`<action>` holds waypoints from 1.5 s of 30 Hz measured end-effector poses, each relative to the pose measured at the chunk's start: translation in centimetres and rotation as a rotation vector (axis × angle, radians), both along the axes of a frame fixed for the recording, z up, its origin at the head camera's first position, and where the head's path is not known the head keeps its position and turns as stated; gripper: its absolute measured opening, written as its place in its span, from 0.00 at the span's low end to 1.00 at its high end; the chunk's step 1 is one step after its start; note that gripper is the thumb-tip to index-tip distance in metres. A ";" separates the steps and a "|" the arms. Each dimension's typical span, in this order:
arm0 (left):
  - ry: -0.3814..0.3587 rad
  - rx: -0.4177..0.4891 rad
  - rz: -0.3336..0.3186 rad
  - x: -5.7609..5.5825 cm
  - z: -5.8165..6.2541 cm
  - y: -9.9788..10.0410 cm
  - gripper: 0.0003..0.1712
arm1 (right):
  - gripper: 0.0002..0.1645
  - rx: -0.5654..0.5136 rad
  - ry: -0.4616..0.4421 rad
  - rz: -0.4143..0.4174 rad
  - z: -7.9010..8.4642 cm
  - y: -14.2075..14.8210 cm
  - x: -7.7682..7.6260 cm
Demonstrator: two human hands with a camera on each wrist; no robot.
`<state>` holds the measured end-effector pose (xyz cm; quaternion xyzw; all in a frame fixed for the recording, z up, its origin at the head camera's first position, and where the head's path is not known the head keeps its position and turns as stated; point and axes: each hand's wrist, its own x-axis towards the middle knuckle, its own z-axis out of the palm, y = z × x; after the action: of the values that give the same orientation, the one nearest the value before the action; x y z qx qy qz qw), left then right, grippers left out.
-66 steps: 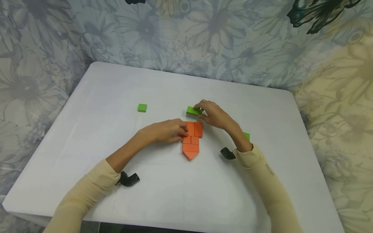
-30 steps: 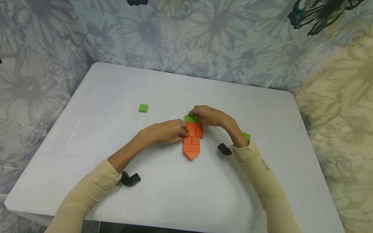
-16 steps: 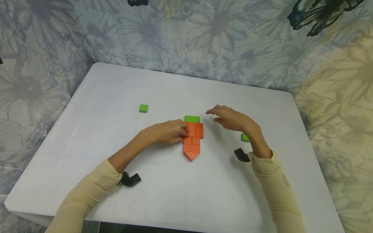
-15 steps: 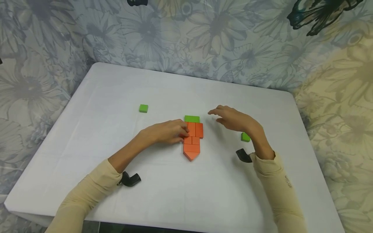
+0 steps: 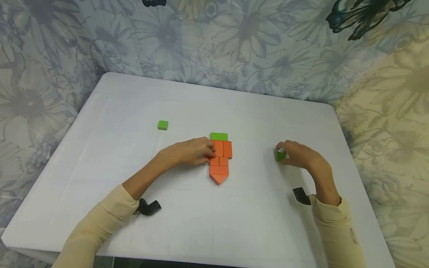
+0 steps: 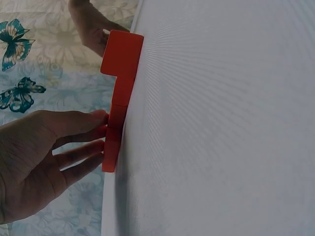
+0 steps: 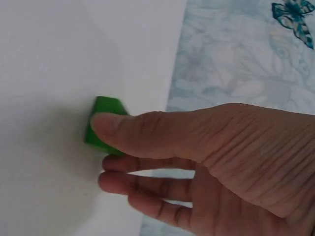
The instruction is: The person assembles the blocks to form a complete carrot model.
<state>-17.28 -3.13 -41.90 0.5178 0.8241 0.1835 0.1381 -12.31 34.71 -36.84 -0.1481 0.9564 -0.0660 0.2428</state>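
Orange blocks [image 5: 219, 170] lie fitted together flat on the white table, with a pointed block [image 5: 219, 179] at the near end. Across their far end sits a green rectangular block [image 5: 219, 136]. My left hand [image 5: 191, 151] reaches in from the left, its fingertips resting against the side of the orange blocks, fingers extended and slightly bent. To the right, my right hand [image 5: 299, 154] pinches a small green block [image 7: 104, 104] near its thumb tip; the thumb covers part of it in the right wrist view.
Another small green block [image 5: 162, 125] lies at the back left of the white table [image 5: 201, 223]. Black wrist-camera mounts [image 5: 149, 207] stick out from both cuffs. Floral wallpaper [image 5: 201, 44] rises behind the table's far edge.
After setting the green rectangular block against the orange ones, my right hand let go and moved right and nearer, to the small green block. My left hand stayed in place.
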 end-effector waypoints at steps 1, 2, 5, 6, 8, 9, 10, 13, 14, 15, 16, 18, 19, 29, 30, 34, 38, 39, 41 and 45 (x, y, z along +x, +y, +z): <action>-0.003 0.001 0.001 0.0 0.0 0.0 0.16 | 0.26 0.001 0.009 -0.006 -0.4 0.2 0.0; -0.004 0.004 0.000 0.0 0.0 -0.1 0.16 | 0.25 0.000 0.020 -0.012 -0.7 0.4 0.0; -0.010 0.010 -0.003 0.1 0.1 -0.1 0.16 | 0.22 -0.005 0.072 -0.005 -1.3 0.4 -0.2; -0.011 0.013 -0.003 0.1 0.1 -0.1 0.16 | 0.21 -0.005 0.095 0.005 -1.3 0.3 -0.3; -0.011 0.012 0.000 0.2 0.1 -0.1 0.16 | 0.20 -0.013 0.146 0.036 -1.2 -0.1 -0.7; -0.011 0.010 0.003 0.2 0.1 -0.2 0.16 | 0.20 -0.021 0.173 0.056 -1.0 -0.4 -1.0; -0.009 0.010 0.005 0.2 0.0 -0.2 0.16 | 0.20 -0.028 0.199 0.078 -0.9 -0.8 -1.2; -0.006 0.009 0.006 0.2 0.0 -0.2 0.16 | 0.19 -0.054 0.260 0.134 -0.4 -2.3 -2.3; -0.005 0.011 0.006 0.2 0.0 -0.3 0.16 | 0.19 -0.064 0.272 0.147 -0.4 -2.8 -2.6; -0.003 0.012 0.004 0.2 0.0 -0.3 0.16 | 0.20 -0.076 0.278 0.158 -0.3 -3.3 -3.1; -0.002 0.015 0.002 0.1 0.0 -0.3 0.16 | 0.21 -0.087 0.279 0.166 -0.2 -3.9 -3.5; 0.000 0.017 0.001 0.1 0.0 -0.3 0.15 | 0.22 -0.113 0.278 0.177 -0.3 -5.0 -4.6; 0.001 0.017 0.002 0.1 0.0 -0.3 0.15 | 0.22 -0.127 0.274 0.182 -0.5 -5.6 -5.2; -0.003 0.005 -0.009 0.0 -0.2 -0.1 0.16 | 0.19 -0.175 0.273 0.295 -3.0 -9.8 -9.3; 0.001 0.005 -0.011 0.0 -0.2 -0.1 0.16 | 0.18 -0.175 0.277 0.301 -3.1 -10.1 -9.5; 0.004 -0.002 -0.008 0.0 0.0 -0.2 0.16 | 0.18 -0.183 0.276 0.321 -3.3 -11.0 -9.9; 0.012 -0.009 -0.012 -0.1 0.1 -0.1 0.16 | 0.19 -0.188 0.252 0.326 -3.4 -11.6 -10.1; 0.017 -0.007 -0.016 -0.1 0.1 -0.1 0.16 | 0.20 -0.188 0.246 0.323 -3.4 -11.6 -10.2; 0.018 -0.004 -0.019 -0.1 0.1 -0.1 0.16 | 0.21 -0.181 0.236 0.318 -3.5 -11.7 -10.1; 0.011 -0.006 -0.016 -0.1 0.1 -0.2 0.16 | 0.25 -0.153 0.260 0.323 -3.5 -11.6 -9.8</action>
<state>-17.34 -3.32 -41.78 0.5248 0.8213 0.1773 0.1366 -22.16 23.14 -40.38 -0.3247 0.9357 -0.0790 0.1128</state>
